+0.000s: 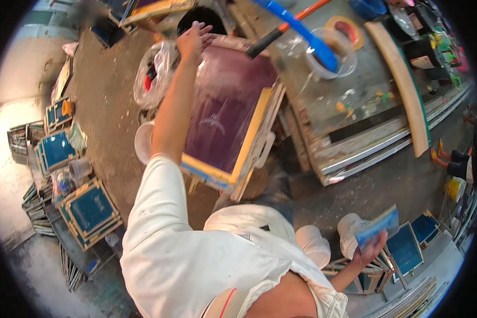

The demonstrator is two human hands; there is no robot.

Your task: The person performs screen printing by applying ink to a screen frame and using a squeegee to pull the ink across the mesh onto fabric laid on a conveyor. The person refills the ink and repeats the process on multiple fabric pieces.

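Note:
A framed printing screen (228, 106) with a dark purple mesh and yellow tape along its edges stands in front of my body. My left hand (195, 36) is at its far left corner, fingers loosely spread; whether they touch the frame is unclear. My right hand (371, 248), low at the right, grips a flat blue-edged tool (379, 222), like a squeegee or scraper, held away from the screen. A plastic bag with small items (153, 69) and a white bucket (143, 142) are beside the screen's left side.
A worktable (355, 106) at upper right holds a tub with a blue tool (323, 55), a tape roll, a long-handled tool and a wooden strip. Screens (89, 212) lean along the left and lower right. Buckets (312, 246) sit behind my right side. Another person's legs (456, 164) show at far right.

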